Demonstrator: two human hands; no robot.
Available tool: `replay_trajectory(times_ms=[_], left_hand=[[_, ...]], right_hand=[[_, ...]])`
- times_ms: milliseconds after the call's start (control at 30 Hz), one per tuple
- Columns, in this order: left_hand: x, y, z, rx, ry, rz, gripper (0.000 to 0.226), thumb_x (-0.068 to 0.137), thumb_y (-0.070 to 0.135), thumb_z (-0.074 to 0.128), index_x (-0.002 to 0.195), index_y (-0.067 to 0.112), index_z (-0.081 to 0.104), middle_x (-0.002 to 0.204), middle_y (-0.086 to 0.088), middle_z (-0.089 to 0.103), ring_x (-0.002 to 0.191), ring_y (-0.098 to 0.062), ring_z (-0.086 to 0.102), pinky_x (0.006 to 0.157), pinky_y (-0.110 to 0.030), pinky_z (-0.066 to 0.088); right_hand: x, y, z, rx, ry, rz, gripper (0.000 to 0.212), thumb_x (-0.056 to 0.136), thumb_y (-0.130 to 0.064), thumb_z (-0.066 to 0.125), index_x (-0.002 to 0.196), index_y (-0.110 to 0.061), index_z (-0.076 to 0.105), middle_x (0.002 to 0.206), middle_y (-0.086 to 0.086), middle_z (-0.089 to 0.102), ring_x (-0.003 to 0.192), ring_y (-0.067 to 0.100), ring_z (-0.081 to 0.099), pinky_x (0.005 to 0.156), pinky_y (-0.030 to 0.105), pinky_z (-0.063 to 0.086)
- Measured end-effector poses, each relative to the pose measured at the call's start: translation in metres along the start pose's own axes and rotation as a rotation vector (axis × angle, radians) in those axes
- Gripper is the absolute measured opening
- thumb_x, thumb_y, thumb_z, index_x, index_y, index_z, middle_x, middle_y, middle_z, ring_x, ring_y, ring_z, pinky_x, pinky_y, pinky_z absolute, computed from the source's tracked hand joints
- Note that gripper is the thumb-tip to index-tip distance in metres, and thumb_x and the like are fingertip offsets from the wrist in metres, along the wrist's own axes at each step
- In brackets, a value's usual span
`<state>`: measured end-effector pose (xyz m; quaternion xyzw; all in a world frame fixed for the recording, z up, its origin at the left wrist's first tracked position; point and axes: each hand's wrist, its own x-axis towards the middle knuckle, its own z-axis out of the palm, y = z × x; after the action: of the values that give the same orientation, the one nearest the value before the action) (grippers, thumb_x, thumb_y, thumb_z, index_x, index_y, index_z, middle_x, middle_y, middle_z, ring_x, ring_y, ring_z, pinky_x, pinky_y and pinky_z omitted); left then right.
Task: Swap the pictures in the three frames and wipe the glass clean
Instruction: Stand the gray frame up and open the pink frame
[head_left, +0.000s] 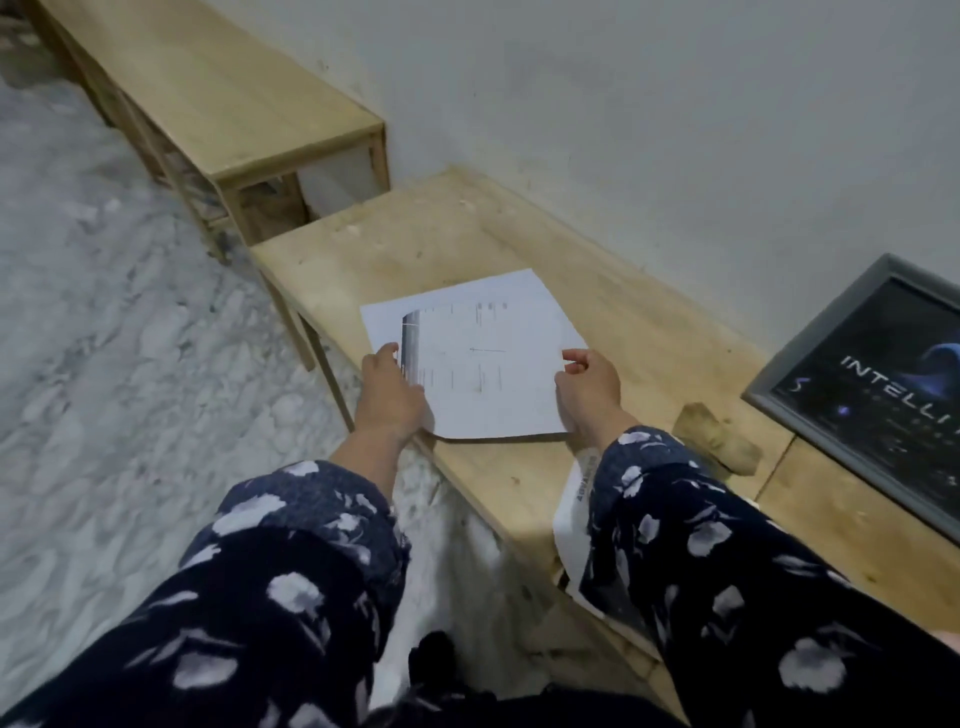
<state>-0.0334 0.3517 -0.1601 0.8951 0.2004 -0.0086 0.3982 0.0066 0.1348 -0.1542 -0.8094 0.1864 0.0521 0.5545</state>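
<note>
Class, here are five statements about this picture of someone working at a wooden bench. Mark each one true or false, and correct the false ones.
1. Both hands are at the white printed sheet. True: the left hand holds its left edge and the right hand is at its right edge.
2. The sheet lies on the floor. False: it is on the wooden bench.
3. A grey frame holding a dark picture sits at the right. True.
4. The frame hangs on the wall. False: it rests on the bench.
5. The sleeves are plain white. False: they are dark blue with pale patterns.
</note>
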Motion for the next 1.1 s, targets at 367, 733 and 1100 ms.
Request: replay_trajectory(times_ms=[367,733,1100], left_hand=[[0.073,-0.019,0.000,0.328,-0.151,0.106,0.070,0.094,0.040,0.053,0.151,0.016,0.020,0.162,-0.005,0.003,0.147,-0.024,0.009,0.115,-0.056,0.011],[0.049,0.019,0.026,0.327,-0.193,0.264,0.056,0.094,0.032,0.054,0.145,0.019,0.036,0.161,-0.002,0.011,0.146,-0.023,0.015,0.116,-0.047,0.021],[-0.064,0.067,0.086,0.433,-0.381,0.411,0.053,0.095,0.038,0.052,0.142,0.017,0.040,0.150,-0.004,0.033,0.137,-0.027,0.027,0.103,-0.042,0.034]], right_hand=[[0.027,-0.005,0.056,-0.323,-0.019,-0.045,0.052,0.087,-0.013,0.048,0.138,-0.024,0.047,0.140,-0.006,0.048,0.136,0.024,0.031,0.110,0.036,0.029],[-0.003,0.012,0.005,-0.309,0.154,0.017,0.042,0.086,-0.005,0.045,0.118,-0.025,0.063,0.124,0.002,0.058,0.132,0.024,0.031,0.108,0.041,0.034],[-0.096,0.078,-0.103,-0.423,0.286,0.152,0.041,0.086,-0.012,0.052,0.123,-0.028,0.060,0.128,0.002,0.056,0.128,0.028,0.036,0.101,0.040,0.037]])
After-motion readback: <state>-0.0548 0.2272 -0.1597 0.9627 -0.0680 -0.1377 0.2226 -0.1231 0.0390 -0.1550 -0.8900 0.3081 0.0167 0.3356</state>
